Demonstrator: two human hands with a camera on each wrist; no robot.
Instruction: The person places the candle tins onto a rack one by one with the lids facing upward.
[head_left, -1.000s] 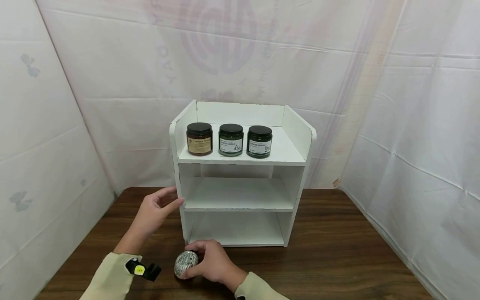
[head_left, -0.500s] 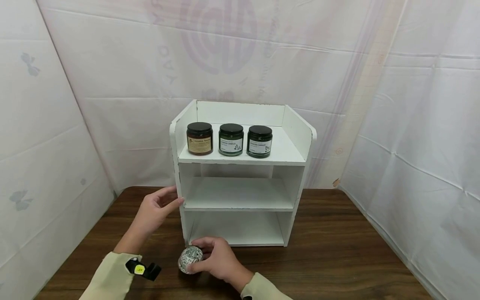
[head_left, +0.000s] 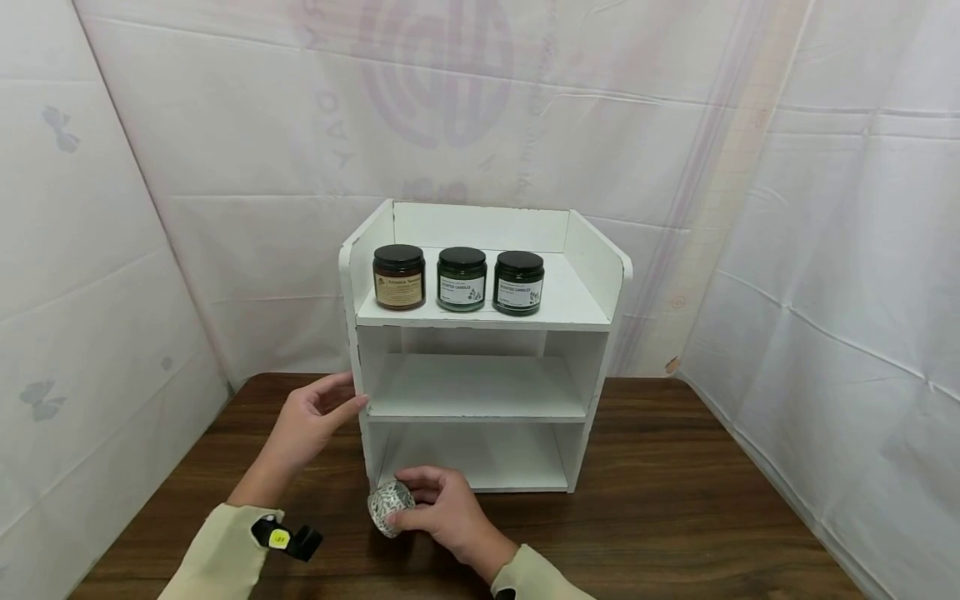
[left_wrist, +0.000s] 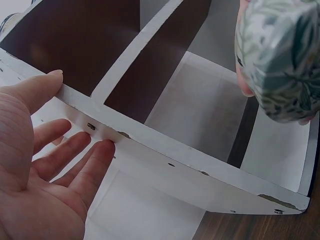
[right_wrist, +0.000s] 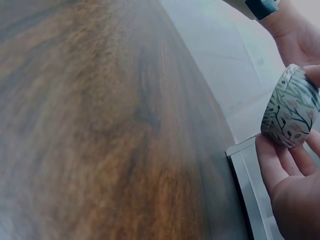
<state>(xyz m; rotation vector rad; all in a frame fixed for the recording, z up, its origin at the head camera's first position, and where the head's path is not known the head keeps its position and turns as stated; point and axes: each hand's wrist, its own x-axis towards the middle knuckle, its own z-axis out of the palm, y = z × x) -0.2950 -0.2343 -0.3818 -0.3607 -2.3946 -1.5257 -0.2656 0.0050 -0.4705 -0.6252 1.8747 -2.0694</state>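
- Two hands at work: right hand (head_left: 442, 512) curled around a small leaf-patterned jar (head_left: 390, 506), gripping it at the sides with fingers and thumb, just in front of the lowest opening of the white shelf unit (head_left: 480, 350).
- Left hand (head_left: 311, 421) open, fingers straight, pressed flat against the shelf unit's left wall; thumb over the front edge in the left wrist view, fingers (left_wrist: 75, 155) along the outer face.
- Jar tilted on its side in the grip, apparently lifted just off the desk (head_left: 675, 500), though contact underneath cannot be told for sure.
- Jar seen again in the right wrist view (right_wrist: 290, 107), resting against the fingertips rather than deep in the palm.
- Above both hands, on the top shelf: three black-lidded candle jars (head_left: 461, 279) in a row, well apart from the held jar.
- Likely risk: a fingertip hold on a smooth, rounded jar could slip, so a drop onto the desk and a roll away seem possible.
- Another risk: a knock against the shelf unit's front edge or left wall, close beside the jar, could twist it out of the grip.
- Further risk: a hard bump could shake the unit and shift the candle jars overhead if the bracing left hand lets go.
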